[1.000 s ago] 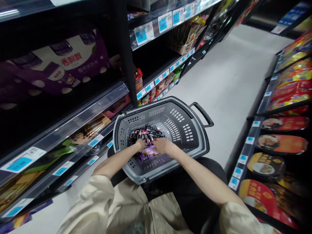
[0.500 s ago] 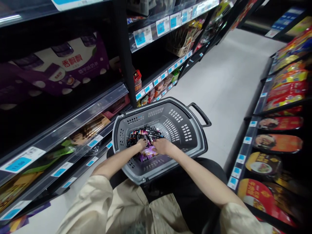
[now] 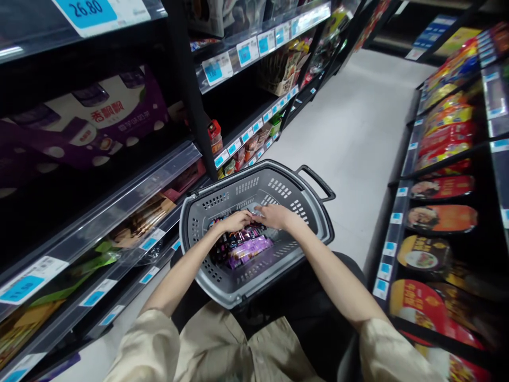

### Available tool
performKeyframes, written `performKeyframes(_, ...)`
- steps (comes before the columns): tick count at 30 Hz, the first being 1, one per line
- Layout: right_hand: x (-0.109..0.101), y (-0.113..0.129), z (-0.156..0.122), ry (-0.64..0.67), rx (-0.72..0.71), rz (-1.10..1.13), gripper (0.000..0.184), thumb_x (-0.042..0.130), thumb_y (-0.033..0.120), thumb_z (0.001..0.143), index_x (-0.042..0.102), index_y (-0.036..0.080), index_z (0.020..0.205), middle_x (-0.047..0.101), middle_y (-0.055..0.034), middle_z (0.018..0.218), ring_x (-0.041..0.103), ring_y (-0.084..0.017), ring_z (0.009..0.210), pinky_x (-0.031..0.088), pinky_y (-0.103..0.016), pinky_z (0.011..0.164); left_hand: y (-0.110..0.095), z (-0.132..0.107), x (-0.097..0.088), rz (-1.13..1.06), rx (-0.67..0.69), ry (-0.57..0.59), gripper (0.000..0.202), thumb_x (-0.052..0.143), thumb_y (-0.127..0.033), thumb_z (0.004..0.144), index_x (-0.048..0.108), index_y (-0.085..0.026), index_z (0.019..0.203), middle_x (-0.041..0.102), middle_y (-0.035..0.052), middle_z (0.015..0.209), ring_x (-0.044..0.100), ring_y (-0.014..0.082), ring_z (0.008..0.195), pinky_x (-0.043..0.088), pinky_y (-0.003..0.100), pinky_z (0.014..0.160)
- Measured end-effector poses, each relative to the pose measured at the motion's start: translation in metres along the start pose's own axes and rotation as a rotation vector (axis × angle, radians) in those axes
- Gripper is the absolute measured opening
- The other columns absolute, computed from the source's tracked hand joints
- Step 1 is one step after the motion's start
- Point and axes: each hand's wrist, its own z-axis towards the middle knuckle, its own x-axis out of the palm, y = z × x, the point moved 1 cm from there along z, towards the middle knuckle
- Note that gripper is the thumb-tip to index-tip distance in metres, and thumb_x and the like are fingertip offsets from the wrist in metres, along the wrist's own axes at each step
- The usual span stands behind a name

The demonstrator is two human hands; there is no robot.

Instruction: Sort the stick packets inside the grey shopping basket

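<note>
A grey shopping basket (image 3: 222, 292) rests by my lap, with perforated sides. Inside it lie dark narrow packets (image 3: 226, 244) in a pile, and purple packets (image 3: 250, 249) sit on the side nearer me. My left hand (image 3: 237, 220) is over the dark packets with its fingers curled in. Close against it, my right hand (image 3: 274, 216) has its fingers bent and pinched toward the left fingertips. Both hands are inside the basket, above the packets. Whatever lies between the fingertips is too small and blurred to name.
The basket handle (image 3: 318, 180) sticks out at the far right. Shelves with a purple carton (image 3: 115, 116) and price tags stand on my left. On the right, a shelf holds bowl-shaped tubs (image 3: 425, 257) and bright bags (image 3: 449, 138). The pale floor (image 3: 342, 122) runs between them.
Both hands have lifted off the purple packets and moved toward the far side of the basket, coming together. More of the purple packets shows. The view has shifted slightly.
</note>
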Motion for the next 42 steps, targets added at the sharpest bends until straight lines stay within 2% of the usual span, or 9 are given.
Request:
performKeyframes(3,-0.006,-0.012,-0.002,-0.057,0.132,0.03,0.059,0.055,0.047,0.105,0.05,0.008,0.149,0.071,-0.0271,0.129,0.069,-0.038,0.124,0.054,-0.04,0.094,0.0,-0.011,-0.022,-0.301,0.053,-0.164,0.036,0.049,-0.028,0.103,0.078,-0.014,0.121,0.065,0.0144,0.141,0.064,0.0235,0.127,0.048,0.038,0.114)
performKeyframes(6,-0.003,-0.015,0.002,-0.14,0.189,0.093,0.066,0.066,0.045,0.099,0.045,0.009,0.151,0.073,-0.0256,0.126,0.071,-0.037,0.12,0.054,-0.037,0.09,0.001,-0.02,-0.036,-0.812,0.06,-0.365,0.037,0.07,-0.042,0.092,0.081,-0.017,0.117,0.063,0.014,0.144,0.065,0.028,0.126,0.047,0.045,0.115)
performKeyframes(11,0.008,-0.013,0.022,-0.38,0.031,0.44,0.021,0.064,0.028,0.099,0.066,0.014,0.114,0.079,-0.011,0.097,0.075,-0.024,0.095,0.05,-0.027,0.081,-0.008,-0.018,-0.048,-1.295,0.097,-0.62,0.053,0.092,-0.042,0.07,0.079,-0.018,0.116,0.066,0.013,0.14,0.068,0.0234,0.121,0.046,0.042,0.118)
performKeyframes(15,0.008,-0.016,0.035,-0.579,-0.041,0.82,0.027,0.065,0.036,0.095,0.068,0.014,0.109,0.075,-0.0042,0.081,0.069,-0.019,0.073,0.052,-0.027,0.07,-0.012,-0.01,-0.052,-1.3,0.126,-0.763,0.075,0.094,-0.04,0.067,0.066,-0.021,0.134,0.072,0.0114,0.127,0.07,0.0207,0.114,0.055,0.036,0.105)
performKeyframes(19,0.003,-0.019,0.042,-0.644,-0.117,1.06,0.039,0.068,0.05,0.089,0.069,0.015,0.107,0.075,-0.0045,0.087,0.065,-0.016,0.066,0.051,-0.027,0.063,-0.006,-0.006,-0.051,-1.255,0.031,-0.681,0.062,0.095,-0.046,0.063,0.073,-0.014,0.111,0.075,0.0077,0.096,0.071,0.0155,0.083,0.059,0.029,0.078)
performKeyframes(22,0.003,-0.018,0.044,-0.657,-0.112,1.139,0.042,0.073,0.052,0.083,0.071,0.015,0.101,0.075,-0.0053,0.087,0.064,-0.015,0.065,0.051,-0.026,0.063,-0.002,-0.007,-0.049,-1.252,0.021,-0.669,0.055,0.097,-0.044,0.059,0.075,-0.012,0.097,0.076,0.0067,0.087,0.071,0.0159,0.079,0.059,0.029,0.075)
performKeyframes(27,0.005,-0.015,0.045,-0.737,-0.002,1.316,0.052,0.088,0.047,0.065,0.072,0.014,0.102,0.076,-0.0056,0.079,0.068,-0.017,0.066,0.056,-0.031,0.069,-0.005,-0.011,-0.052,-1.249,0.013,-0.666,0.053,0.096,-0.044,0.059,0.075,-0.013,0.097,0.077,0.007,0.087,0.072,0.0174,0.077,0.059,0.029,0.069)
performKeyframes(38,0.013,-0.019,0.053,-0.607,-0.053,1.413,0.04,0.085,0.03,0.067,0.073,0.015,0.102,0.082,-0.0085,0.091,0.078,-0.021,0.081,0.062,-0.035,0.082,-0.009,-0.014,-0.062,-1.091,-0.037,-0.792,0.046,0.095,-0.043,0.057,0.075,-0.012,0.084,0.074,0.0026,0.069,0.067,0.0142,0.058,0.056,0.029,0.063)
performKeyframes(42,0.015,-0.02,0.053,-0.6,-0.05,1.391,0.04,0.085,0.031,0.07,0.072,0.014,0.104,0.081,-0.0086,0.09,0.076,-0.019,0.077,0.062,-0.033,0.077,-0.009,-0.012,-0.063,-1.081,-0.037,-0.796,0.046,0.095,-0.044,0.057,0.074,-0.013,0.083,0.073,0.0023,0.067,0.067,0.0147,0.057,0.056,0.029,0.062)
